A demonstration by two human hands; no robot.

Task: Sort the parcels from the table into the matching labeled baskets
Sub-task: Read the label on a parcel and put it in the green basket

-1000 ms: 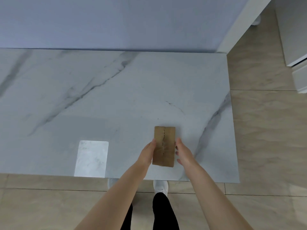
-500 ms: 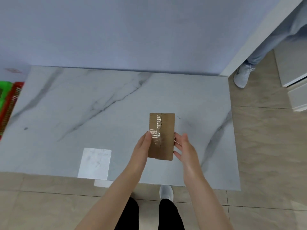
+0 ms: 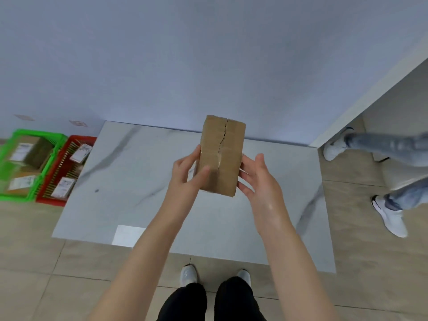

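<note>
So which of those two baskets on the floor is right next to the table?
The red plastic basket: it sits beside the white marble table's left edge; the green plastic basket lies beyond it.

I see a brown cardboard parcel (image 3: 222,156) with a dark jagged seam, white marble surface (image 3: 129,193) veined grey, green basket (image 3: 39,133), red basket (image 3: 49,201), beige tiled floor (image 3: 361,228), pale lilac-blue wall (image 3: 185,54), black trousers (image 3: 234,302), white shoes (image 3: 188,275), a bystander's faded blue jeans (image 3: 382,142)
</note>
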